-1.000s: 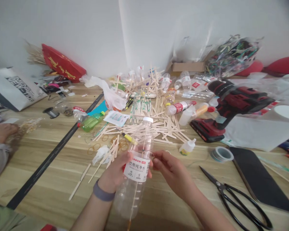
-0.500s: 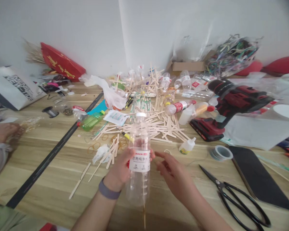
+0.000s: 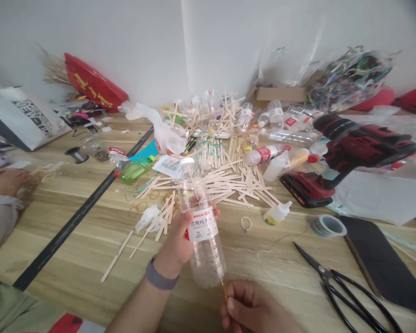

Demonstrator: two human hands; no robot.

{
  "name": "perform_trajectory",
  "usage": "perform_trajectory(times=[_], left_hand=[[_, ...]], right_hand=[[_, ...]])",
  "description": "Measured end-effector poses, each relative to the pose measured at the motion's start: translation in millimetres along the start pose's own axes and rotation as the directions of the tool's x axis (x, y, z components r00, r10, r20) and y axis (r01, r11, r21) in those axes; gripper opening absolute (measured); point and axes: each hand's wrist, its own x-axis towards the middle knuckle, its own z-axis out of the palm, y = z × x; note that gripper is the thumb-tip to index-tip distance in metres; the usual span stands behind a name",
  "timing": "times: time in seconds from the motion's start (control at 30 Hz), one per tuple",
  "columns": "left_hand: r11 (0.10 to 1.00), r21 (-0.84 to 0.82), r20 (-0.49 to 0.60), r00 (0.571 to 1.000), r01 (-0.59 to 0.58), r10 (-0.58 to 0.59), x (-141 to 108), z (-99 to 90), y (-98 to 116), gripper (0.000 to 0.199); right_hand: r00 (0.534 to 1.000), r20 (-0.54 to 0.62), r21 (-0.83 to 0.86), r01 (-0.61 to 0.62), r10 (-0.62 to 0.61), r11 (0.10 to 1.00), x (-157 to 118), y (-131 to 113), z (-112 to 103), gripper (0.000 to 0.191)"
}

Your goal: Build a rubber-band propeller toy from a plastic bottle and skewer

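A clear plastic water bottle [image 3: 208, 263] with a white cap and a white-and-red label leans slightly left over the table. My left hand [image 3: 178, 240] wraps round its middle, fingertips showing past the label's right edge. A thin wooden stick [image 3: 224, 291] runs inside the bottle and pokes out at its base, where it looks orange-brown. Low in the view, my right hand [image 3: 251, 305] pinches that protruding end between thumb and fingers. Behind the bottle lies a loose pile of flat wooden craft sticks [image 3: 235, 185].
On the right lie black scissors [image 3: 329, 273], a dark phone [image 3: 384, 263], a tape roll [image 3: 327, 225], a small glue bottle [image 3: 276, 213] and a red-black cordless drill [image 3: 346, 152]. A green bottle [image 3: 135, 170] is left of the pile. Another person's hand [image 3: 9, 180] rests far left.
My right hand has come down from beside the label to the stick's end below the bottle and closed on it. The bottle has tilted, its cap moving left.
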Motion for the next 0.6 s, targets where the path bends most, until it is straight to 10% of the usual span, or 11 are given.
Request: perform_trajectory(times=[0.6], left_hand=[[0.998,-0.06,-0.016,1.0,0.0,0.0,0,0.2,0,0.044]], right_hand=[[0.997,0.07,0.125,-0.019,0.01,0.992,4,18,-8,0.058]])
